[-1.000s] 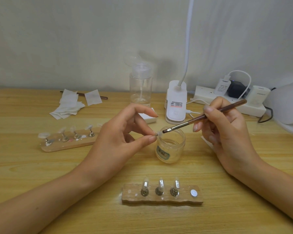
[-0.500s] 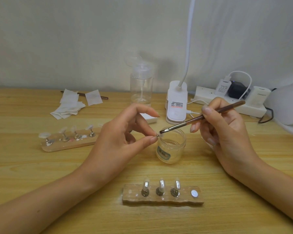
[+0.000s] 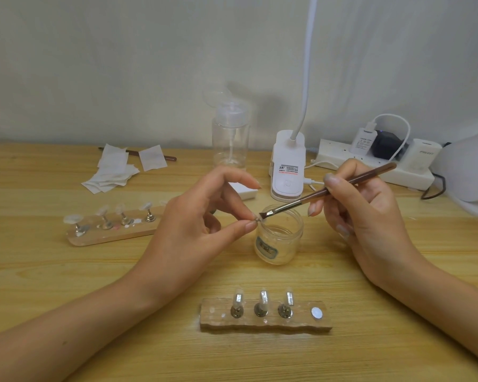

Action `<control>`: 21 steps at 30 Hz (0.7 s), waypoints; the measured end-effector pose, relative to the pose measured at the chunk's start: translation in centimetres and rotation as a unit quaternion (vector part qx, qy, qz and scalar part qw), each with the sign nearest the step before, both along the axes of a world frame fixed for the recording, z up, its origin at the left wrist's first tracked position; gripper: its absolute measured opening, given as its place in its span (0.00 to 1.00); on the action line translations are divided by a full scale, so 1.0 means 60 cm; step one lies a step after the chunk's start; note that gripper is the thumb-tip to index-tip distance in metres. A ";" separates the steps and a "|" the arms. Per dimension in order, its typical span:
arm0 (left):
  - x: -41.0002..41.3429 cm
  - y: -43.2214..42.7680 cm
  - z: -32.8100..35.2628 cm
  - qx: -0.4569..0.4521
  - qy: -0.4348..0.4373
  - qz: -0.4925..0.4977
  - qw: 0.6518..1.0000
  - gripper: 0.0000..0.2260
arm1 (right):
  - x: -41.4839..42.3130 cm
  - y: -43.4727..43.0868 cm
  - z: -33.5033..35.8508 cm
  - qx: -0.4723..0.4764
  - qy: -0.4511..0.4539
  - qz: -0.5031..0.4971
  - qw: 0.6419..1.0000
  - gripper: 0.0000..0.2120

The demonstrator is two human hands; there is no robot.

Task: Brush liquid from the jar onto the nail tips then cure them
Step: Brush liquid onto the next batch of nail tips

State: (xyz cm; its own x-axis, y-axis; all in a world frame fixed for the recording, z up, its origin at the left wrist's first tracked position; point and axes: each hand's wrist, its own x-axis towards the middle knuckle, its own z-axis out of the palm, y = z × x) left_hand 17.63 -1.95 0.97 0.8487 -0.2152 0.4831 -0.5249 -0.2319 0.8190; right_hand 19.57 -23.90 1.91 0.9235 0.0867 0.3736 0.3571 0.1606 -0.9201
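Flanking the jar (image 3: 279, 244), left hand (image 3: 196, 224) pinches seemingly a nail tip (image 3: 258, 218), right hand (image 3: 364, 216) grips the brush (image 3: 293, 204), lamp base (image 3: 287, 169) behind.

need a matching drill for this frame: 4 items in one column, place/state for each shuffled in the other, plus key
1. jar
2. wipes
3. brush
4. near wooden holder

A. gripped by the right hand, bristles at the nail tip that the left hand pinches
B. at the front of the table, carrying three stands and one bare metal disc at its right end
C. open, standing between the two hands
D. loose pile at the far left

Pairs: 1-C, 2-D, 3-A, 4-B
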 end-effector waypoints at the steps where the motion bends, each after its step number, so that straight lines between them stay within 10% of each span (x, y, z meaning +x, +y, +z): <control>1: 0.000 0.000 0.000 0.001 -0.001 0.000 1.000 0.16 | 0.001 -0.001 0.000 0.000 0.011 -0.015 1.000 0.09; 21: -0.002 0.000 0.002 0.007 -0.008 0.005 1.000 0.15 | 0.002 -0.002 -0.001 0.015 -0.018 0.003 1.000 0.09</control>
State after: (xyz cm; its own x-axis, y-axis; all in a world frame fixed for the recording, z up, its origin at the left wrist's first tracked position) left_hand 17.53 -1.97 1.08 0.8432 -0.2146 0.4930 -0.5352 -0.2484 0.8073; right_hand 19.71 -24.01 1.84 0.9087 0.0803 0.4097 0.3895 0.1904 -0.9011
